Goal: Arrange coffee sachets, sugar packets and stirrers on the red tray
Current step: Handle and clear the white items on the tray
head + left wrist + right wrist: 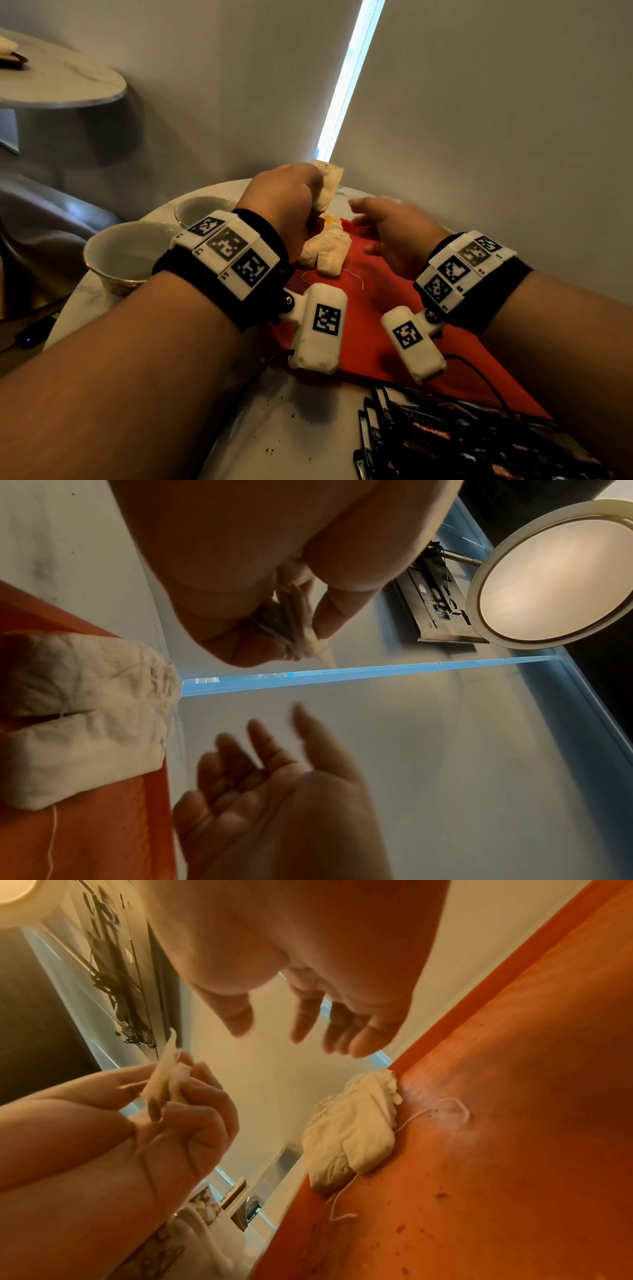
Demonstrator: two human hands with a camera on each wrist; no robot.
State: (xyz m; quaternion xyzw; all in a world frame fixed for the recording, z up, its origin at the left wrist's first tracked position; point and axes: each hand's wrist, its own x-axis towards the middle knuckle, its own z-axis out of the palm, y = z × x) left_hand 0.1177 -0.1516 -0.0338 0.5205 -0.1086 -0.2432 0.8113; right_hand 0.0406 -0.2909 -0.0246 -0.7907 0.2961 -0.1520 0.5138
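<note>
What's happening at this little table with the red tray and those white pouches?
A person is setting out drink supplies. Their left hand grips a crumpled white pouch and holds it above the far end of the red tray. Two similar pouches already lie side by side on the tray, loose strings trailing. The right hand is open and empty beside them. A pile of dark sachets waits off the tray, and two cups stand to the left.
</note>
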